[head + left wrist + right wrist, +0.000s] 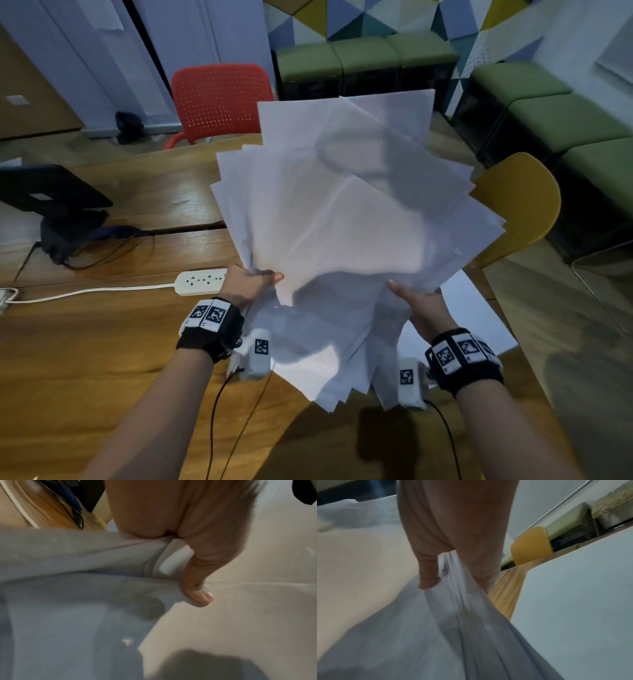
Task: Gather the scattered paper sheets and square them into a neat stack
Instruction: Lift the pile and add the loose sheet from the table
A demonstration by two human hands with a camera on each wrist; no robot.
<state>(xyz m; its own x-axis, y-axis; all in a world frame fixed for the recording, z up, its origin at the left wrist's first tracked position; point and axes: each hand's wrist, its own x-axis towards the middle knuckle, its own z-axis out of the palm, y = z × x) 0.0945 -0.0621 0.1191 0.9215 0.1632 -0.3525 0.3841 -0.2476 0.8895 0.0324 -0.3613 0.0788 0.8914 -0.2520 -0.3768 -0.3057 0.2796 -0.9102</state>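
Observation:
A fanned, uneven bundle of white paper sheets (346,219) is held up above the wooden table (102,342), corners sticking out at many angles. My left hand (253,282) pinches its lower left side, thumb on top (197,595), fingers hidden underneath the sheets (85,561). My right hand (411,298) grips the lower right side, the thumb (428,580) over the sheets (436,628) and fingers behind. One more white sheet (472,308) lies flat on the table under my right wrist, also seen as the flat sheet (573,601) in the right wrist view.
A white power strip (202,281) with its cord lies on the table left of my left hand. A black device on a stand (54,202) sits at far left. A red chair (222,99) and a yellow chair (517,205) stand at the table edges; green benches (565,113) behind.

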